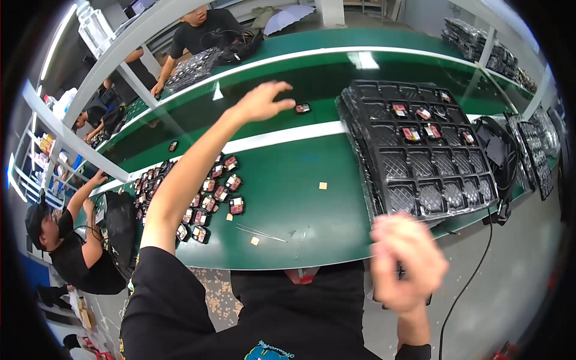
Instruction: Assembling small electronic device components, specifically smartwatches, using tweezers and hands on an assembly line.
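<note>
My left hand reaches over the green conveyor belt with its fingers stretched out and apart, holding nothing. Just right of its fingertips lies a small black box-shaped unit with a red and white label. My right hand is raised off the near edge of the table, in front of a stack of black plastic trays. Its fingers look curled but are smeared by motion, so whether it holds anything cannot be made out. Several similar labelled units sit in the top tray's compartments; others form a loose pile under my left forearm.
Thin pale sticks and small tan squares lie on the green table. A white rail separates table and belt. A black cable hangs at right. Co-workers sit at left and across the belt.
</note>
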`<state>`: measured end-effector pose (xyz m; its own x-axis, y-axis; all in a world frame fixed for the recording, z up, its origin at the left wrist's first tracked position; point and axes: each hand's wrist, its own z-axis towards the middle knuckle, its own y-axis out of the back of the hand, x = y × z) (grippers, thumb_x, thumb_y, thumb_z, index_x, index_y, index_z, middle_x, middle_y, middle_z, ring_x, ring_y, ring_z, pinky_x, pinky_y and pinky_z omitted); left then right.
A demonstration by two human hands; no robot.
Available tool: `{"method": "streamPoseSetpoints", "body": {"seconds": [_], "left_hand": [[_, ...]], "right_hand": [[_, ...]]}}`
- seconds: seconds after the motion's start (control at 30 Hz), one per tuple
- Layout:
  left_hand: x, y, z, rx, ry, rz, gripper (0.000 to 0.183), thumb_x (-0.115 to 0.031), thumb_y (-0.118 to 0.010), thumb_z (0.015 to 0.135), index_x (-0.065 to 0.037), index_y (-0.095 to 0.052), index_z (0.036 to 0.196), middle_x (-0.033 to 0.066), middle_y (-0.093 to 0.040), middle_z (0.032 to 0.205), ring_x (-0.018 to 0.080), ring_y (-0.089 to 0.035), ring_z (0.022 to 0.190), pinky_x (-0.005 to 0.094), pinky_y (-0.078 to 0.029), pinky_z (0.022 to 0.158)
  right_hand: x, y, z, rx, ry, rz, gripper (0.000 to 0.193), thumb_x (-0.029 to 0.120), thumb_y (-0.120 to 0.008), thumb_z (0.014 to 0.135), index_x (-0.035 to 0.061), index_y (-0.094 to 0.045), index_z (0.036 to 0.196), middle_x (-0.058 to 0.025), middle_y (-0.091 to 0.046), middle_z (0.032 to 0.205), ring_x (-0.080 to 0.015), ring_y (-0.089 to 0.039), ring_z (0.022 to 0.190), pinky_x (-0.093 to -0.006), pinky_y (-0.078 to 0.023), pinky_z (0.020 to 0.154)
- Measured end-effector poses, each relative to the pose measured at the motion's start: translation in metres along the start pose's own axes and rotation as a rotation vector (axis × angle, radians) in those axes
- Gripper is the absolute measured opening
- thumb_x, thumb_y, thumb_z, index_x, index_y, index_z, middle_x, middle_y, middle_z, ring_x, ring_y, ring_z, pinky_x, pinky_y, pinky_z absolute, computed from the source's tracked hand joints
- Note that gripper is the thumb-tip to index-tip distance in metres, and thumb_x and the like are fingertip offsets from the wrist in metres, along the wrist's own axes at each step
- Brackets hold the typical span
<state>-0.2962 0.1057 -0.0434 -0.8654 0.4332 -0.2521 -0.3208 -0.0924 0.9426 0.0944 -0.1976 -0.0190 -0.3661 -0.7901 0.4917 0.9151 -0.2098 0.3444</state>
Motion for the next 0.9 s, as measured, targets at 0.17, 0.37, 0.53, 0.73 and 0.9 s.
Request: {"method": "streamPoseSetpoints", "body": {"seconds": [0.17,0.37,0.53,0.73,0.9], "left_hand": [[-0.014,-0.059,-0.013,-0.081,-0.05,-0.079,0.07,-0.049,-0.079,0.1,-0.007,-0.062,0.154,0.02,-0.068,0.147,0.0368,-0.064,0.137,0.0463,-0.051,0.118],[-0.01,-0.062,-0.007,-0.13,-0.099,-0.067,0.04,-0.03,-0.073,0.106,-0.007,-0.068,0.138,0.0118,-0.068,0.126,0.0334,-0.065,0.127,0.0476,-0.056,0.105],[0.014,-0.041,-0.057,-0.043,-0.161,-0.039,0.041,-0.03,-0.071,0.106,-0.007,-0.068,0.14,0.0115,-0.066,0.125,0.033,-0.064,0.126,0.0479,-0.056,0.106],[0.03,-0.001,-0.152,-0.05,-0.099,-0.077,0.043,-0.025,-0.075,0.104,-0.006,-0.07,0.142,0.0123,-0.07,0.126,0.0345,-0.065,0.125,0.0462,-0.052,0.109],[0.029,0.017,-0.189,0.019,-0.108,-0.295,0.046,-0.024,-0.083,0.097,-0.006,-0.074,0.138,0.0141,-0.073,0.137,0.0347,-0.066,0.126,0.0472,-0.048,0.118]], "right_hand": [[-0.015,-0.092,-0.008,0.349,-0.062,-0.085,0.03,0.009,-0.08,0.095,-0.0007,-0.076,0.123,-0.0186,-0.072,0.129,-0.0387,-0.073,0.121,-0.0498,-0.059,0.108],[-0.024,-0.135,-0.002,0.488,-0.16,-0.073,0.039,0.017,-0.082,0.097,-0.0036,-0.074,0.129,-0.0188,-0.07,0.13,-0.0387,-0.069,0.124,-0.0479,-0.057,0.104],[0.006,-0.161,-0.014,0.599,-0.081,-0.004,0.048,0.027,-0.09,0.091,-0.0031,-0.076,0.126,-0.0131,-0.069,0.116,-0.0302,-0.065,0.104,-0.0436,-0.053,0.087],[0.003,-0.189,-0.03,0.612,-0.022,0.025,0.022,0.012,-0.082,0.096,0.0022,-0.078,0.115,-0.0065,-0.065,0.104,-0.0243,-0.062,0.097,-0.0408,-0.048,0.087],[-0.003,-0.183,-0.031,0.543,-0.104,0.081,0.013,0.004,-0.083,0.092,0.0037,-0.076,0.103,-0.0073,-0.067,0.101,-0.027,-0.064,0.093,-0.0408,-0.05,0.084]]}}
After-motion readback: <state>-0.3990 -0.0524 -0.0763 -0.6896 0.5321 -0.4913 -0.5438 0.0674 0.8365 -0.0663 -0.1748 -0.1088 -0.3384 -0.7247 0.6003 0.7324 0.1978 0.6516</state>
